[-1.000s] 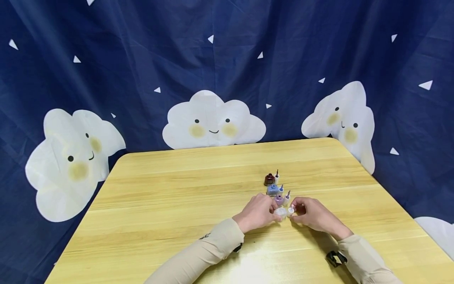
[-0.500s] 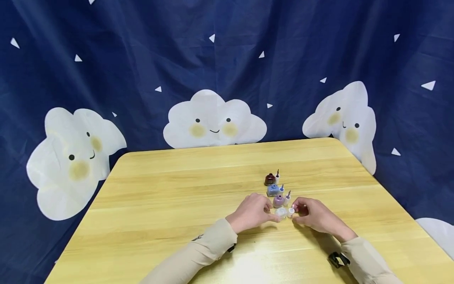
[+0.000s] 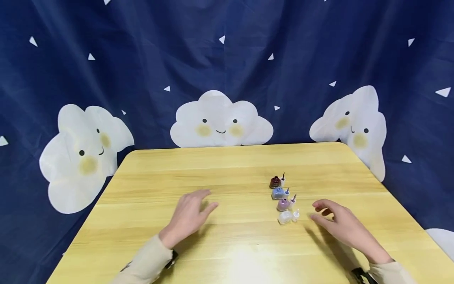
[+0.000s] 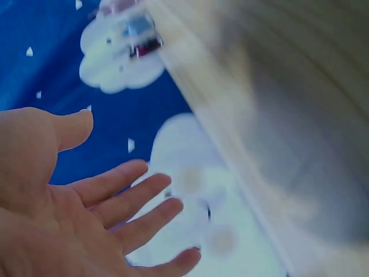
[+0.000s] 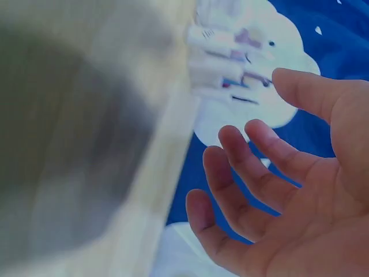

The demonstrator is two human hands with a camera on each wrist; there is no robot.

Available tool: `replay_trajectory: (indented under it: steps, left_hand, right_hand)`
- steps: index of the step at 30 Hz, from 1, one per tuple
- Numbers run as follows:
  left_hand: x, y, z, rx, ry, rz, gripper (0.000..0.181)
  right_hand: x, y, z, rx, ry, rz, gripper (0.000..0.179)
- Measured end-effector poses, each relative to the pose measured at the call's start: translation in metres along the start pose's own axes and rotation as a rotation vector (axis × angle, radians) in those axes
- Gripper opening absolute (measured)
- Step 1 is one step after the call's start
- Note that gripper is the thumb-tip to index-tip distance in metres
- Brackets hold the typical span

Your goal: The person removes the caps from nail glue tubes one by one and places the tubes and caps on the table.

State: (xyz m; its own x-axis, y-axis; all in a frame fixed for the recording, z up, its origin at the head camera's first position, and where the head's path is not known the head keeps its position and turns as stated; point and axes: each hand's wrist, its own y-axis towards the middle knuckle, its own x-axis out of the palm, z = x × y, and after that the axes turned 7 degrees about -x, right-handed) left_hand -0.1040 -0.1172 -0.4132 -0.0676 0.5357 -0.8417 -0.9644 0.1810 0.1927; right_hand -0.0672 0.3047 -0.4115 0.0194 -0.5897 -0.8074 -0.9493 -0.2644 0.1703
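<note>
Several uncapped nail polish bottles stand in a row right of the table's middle: a dark red bottle (image 3: 274, 182) farthest back, then a blue bottle (image 3: 278, 193), a purple bottle (image 3: 283, 205) and a clear-white bottle (image 3: 285, 217) nearest. Beside each, on its right, a white cap stands with its brush pointing up, such as the white bottle's brush cap (image 3: 296, 215). My left hand (image 3: 188, 213) is well left of the row, fingers spread and holding nothing. To the right of the row, my right hand (image 3: 337, 223) is apart from the caps, its fingers loosely bent and nothing in them.
The bottles stand on a light wooden table (image 3: 220, 169) with rounded far corners. Behind it hangs a dark blue curtain (image 3: 149, 47) printed with white smiling clouds. A black strap (image 3: 362, 275) shows at the right wrist.
Both hands have left the white bottle and its cap. The left hand has moved away to the left, the right hand a little to the right. Bottles and caps stay standing in their row.
</note>
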Motion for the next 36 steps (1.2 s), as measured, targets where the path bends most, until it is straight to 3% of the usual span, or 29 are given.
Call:
replay_trajectory:
  steps: [6, 10, 14, 20, 26, 36]
  left_hand:
    - [-0.038, -0.03, -0.022, -0.047, 0.094, 0.092, 0.06]
    - [-0.055, -0.045, -0.024, -0.083, 0.136, 0.118, 0.068]
    - [-0.064, -0.054, -0.02, -0.12, 0.175, 0.134, 0.074]
    - [-0.064, -0.063, -0.016, -0.144, 0.229, 0.104, 0.077]
    - [-0.055, -0.067, -0.018, -0.177, 0.275, 0.059, 0.081]
    - [-0.044, -0.07, -0.02, -0.178, 0.287, 0.064, 0.082]
  right_hand:
    - [-0.023, -0.025, 0.005, -0.014, -0.162, 0.136, 0.044]
    - [-0.034, -0.037, 0.006, -0.026, -0.235, 0.199, 0.053]
    - [-0.035, -0.042, 0.007, -0.053, -0.341, 0.221, 0.062]
    - [-0.022, -0.048, 0.009, -0.007, -0.461, 0.194, 0.08]
    - [-0.013, -0.055, 0.011, 0.094, -0.456, 0.126, 0.086]
    - [-0.008, -0.057, 0.018, 0.119, -0.442, 0.133, 0.087]
